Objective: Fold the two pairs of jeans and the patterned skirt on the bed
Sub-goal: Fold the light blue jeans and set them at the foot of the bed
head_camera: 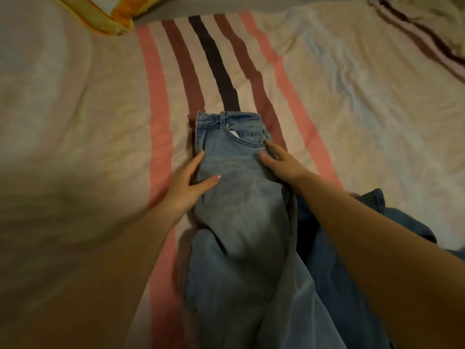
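A light blue pair of jeans (pixel 236 197) lies lengthwise in the middle of the bed, folded in half leg over leg, with its waistband at the far end. My left hand (pixel 188 182) rests flat on its left edge, fingers straight and thumb spread over the denim. My right hand (pixel 279 162) presses flat on the right side just below the pocket. A darker blue pair of jeans (pixel 392 217) lies bunched under my right forearm at the lower right. No patterned skirt is in view.
The bed (pixel 75 122) has a pale cream sheet with pink, brown and dark stripes (pixel 216 61) running away from me. A yellow and orange pillow (pixel 110 18) lies at the far left. Rumpled striped bedding (pixel 427 34) sits at the far right.
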A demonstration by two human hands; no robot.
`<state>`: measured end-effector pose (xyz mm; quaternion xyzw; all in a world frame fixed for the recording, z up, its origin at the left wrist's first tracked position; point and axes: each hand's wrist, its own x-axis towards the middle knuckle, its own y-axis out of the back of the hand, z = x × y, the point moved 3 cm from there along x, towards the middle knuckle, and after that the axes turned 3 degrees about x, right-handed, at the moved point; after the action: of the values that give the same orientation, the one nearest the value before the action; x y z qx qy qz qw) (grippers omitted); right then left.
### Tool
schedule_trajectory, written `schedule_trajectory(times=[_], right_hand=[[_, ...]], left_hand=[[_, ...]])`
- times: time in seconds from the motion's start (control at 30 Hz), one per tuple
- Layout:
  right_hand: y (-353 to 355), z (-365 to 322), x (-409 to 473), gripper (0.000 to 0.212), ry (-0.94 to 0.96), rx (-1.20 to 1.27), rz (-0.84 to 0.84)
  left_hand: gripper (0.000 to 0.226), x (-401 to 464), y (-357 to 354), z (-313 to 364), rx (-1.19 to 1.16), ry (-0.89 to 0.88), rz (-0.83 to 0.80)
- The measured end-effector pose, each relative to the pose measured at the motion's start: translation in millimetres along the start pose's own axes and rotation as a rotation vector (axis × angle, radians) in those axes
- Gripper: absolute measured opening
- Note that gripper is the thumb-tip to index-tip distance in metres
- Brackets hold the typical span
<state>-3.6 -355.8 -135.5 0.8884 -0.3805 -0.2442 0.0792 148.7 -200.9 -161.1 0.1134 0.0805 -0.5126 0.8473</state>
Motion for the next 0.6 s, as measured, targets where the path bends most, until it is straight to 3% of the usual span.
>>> schedule_trajectory(times=[0.2, 0.3, 0.47, 0.6], right_hand=[[-2, 13, 19, 0.07, 0.01, 0.05, -0.034], [-6, 18, 17, 0.072, 0.032, 0.153, -0.046], [2, -3, 0, 0.063, 0.186, 0.278, 0.046], [30, -46, -22, 0.06, 0.302, 0.234, 0.086]], left_hand=[[0.087, 33, -6, 0, -0.116, 0.069, -0.093], [0.095, 31, -10, 1, -0.061, 0.062, -0.12], [0.087, 14, -5, 25, 0.009, -0.043, -0.065], [0.086, 1, -8, 72, 0.074, -0.147, -0.054]])
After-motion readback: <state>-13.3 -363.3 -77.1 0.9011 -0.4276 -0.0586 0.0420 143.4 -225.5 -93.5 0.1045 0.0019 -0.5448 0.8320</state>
